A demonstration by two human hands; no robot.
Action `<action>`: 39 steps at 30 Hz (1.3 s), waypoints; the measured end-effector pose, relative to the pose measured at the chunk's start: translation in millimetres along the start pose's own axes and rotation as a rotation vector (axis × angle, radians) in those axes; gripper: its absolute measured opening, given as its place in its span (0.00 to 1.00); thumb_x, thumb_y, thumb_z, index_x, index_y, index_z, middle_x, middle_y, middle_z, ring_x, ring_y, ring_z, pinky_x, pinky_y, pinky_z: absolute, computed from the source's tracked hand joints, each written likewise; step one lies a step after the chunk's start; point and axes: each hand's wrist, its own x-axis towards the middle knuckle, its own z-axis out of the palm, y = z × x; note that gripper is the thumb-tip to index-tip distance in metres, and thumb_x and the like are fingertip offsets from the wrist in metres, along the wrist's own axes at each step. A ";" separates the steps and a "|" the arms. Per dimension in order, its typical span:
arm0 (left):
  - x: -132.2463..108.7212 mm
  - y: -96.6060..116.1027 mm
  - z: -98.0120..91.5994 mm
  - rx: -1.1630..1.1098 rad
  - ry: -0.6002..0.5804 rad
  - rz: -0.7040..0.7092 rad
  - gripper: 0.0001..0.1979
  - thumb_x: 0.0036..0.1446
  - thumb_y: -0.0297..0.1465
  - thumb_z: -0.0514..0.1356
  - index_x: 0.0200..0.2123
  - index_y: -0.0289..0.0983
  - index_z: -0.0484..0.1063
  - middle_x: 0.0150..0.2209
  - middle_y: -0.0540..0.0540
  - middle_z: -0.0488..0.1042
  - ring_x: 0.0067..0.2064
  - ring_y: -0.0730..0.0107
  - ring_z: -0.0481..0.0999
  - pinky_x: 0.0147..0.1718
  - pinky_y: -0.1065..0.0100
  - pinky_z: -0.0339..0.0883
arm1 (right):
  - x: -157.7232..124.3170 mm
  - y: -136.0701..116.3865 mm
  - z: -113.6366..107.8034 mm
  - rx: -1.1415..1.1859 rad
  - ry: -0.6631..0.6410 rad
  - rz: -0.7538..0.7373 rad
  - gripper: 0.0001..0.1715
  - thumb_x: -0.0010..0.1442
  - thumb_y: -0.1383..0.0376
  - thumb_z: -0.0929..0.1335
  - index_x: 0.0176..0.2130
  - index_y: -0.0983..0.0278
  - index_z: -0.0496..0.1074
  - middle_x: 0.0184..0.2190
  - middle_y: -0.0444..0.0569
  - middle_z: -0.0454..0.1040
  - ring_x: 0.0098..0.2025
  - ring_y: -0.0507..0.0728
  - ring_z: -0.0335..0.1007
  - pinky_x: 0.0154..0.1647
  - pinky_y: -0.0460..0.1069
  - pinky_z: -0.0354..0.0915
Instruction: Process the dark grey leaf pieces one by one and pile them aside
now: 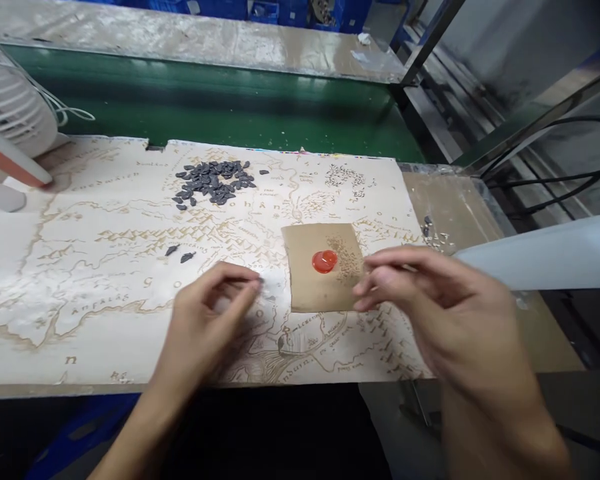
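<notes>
**Two pinching grips on either side of a kraft paper square**

The right hand is the nearer hand. Its thumb and forefinger form a close pinch, slightly blurred, at the right edge of the kraft paper square. The square lies at about 9 to 10 o'clock from this grip, and you cannot tell whether the grip holds anything small. The left hand hovers farther off, its fingertips drawn nearly together above the surface; its grip also shows no clear contents, so you cannot tell whether it holds anything. From this grip, the square lies at about 3 o'clock.

On the square, a glossy red disc sits near the middle, with a band of fine brown flecks just beside it, toward the right grip. The square has no clear long axis.

Farther out, the surface carries a pale map-printed sheet. Two loose dark seed-shaped pieces lie at about 10 o'clock from the left grip, and a heap of similar dark seed-shaped pieces lies at about 11 o'clock. A patch of pale and dark fragments lies at 12 o'clock from the right grip. A white fan stands at the far left.
</notes>
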 end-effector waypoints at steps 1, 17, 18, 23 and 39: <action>2.8 -5.1 -11.4 0.171 0.091 0.065 0.07 0.70 0.40 0.72 0.44 0.44 0.85 0.42 0.46 0.86 0.40 0.59 0.82 0.43 0.58 0.76 | 10.5 0.2 -6.2 -0.055 0.073 -0.043 0.06 0.70 0.59 0.82 0.46 0.56 0.88 0.34 0.47 0.87 0.31 0.57 0.86 0.34 0.51 0.85; 20.1 -28.7 -63.5 0.803 0.452 0.245 0.09 0.72 0.39 0.59 0.48 0.47 0.80 0.41 0.43 0.75 0.45 0.41 0.75 0.58 0.39 0.68 | 172.7 65.3 -23.1 -0.873 0.177 0.000 0.10 0.64 0.71 0.76 0.44 0.67 0.90 0.41 0.58 0.90 0.45 0.65 0.86 0.52 0.56 0.76; 21.6 -26.7 -63.4 0.800 0.445 0.247 0.10 0.72 0.38 0.59 0.49 0.45 0.79 0.42 0.42 0.76 0.45 0.42 0.75 0.58 0.40 0.68 | 172.7 65.5 -22.0 -0.883 0.173 -0.002 0.09 0.64 0.70 0.76 0.43 0.67 0.90 0.41 0.58 0.90 0.45 0.65 0.86 0.52 0.56 0.76; 42.8 -19.8 -57.2 0.786 0.372 0.304 0.14 0.73 0.40 0.59 0.52 0.43 0.81 0.45 0.38 0.80 0.51 0.40 0.78 0.62 0.41 0.69 | 178.8 66.6 -20.8 -0.926 0.152 0.010 0.08 0.65 0.71 0.75 0.37 0.67 0.88 0.38 0.61 0.89 0.44 0.66 0.86 0.51 0.57 0.74; 147.2 -8.2 -26.4 0.893 0.307 0.184 0.21 0.73 0.39 0.60 0.62 0.39 0.83 0.56 0.30 0.78 0.65 0.31 0.73 0.64 0.39 0.72 | 187.8 50.4 -29.8 -1.024 -0.054 0.002 0.12 0.55 0.78 0.75 0.28 0.63 0.85 0.27 0.54 0.84 0.38 0.64 0.83 0.45 0.55 0.72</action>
